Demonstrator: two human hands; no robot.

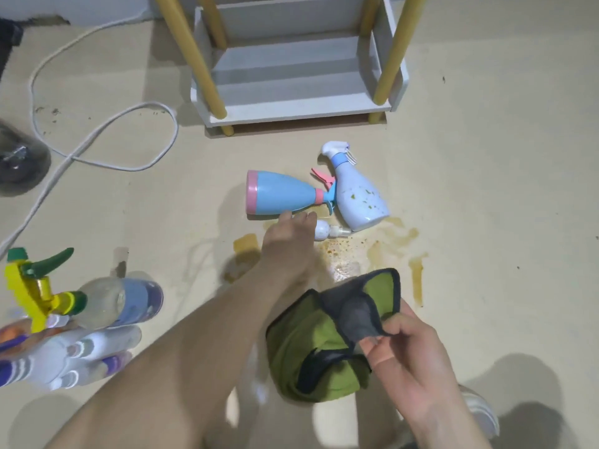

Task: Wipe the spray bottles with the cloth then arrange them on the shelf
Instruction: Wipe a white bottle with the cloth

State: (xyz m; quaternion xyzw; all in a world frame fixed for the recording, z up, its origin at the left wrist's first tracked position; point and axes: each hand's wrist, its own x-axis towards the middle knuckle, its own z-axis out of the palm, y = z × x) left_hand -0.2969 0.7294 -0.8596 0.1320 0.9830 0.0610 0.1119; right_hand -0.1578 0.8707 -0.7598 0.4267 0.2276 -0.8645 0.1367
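Observation:
A blue bottle with pink rings lies on its side on the floor. Beside it lies a white spray bottle with brown spots and a blue collar. A small white bottle lies just below them. My left hand reaches forward with straight fingers, its fingertips at the blue bottle's lower edge. My right hand pinches a corner of the green cloth with grey backing, which hangs folded. The white shelf with yellow posts stands beyond the bottles.
Brown liquid stains spread over the floor near the bottles. Several more spray bottles lie at the left, one with a yellow-green trigger. A white cable loops across the floor at left. A dark round object sits at the left edge.

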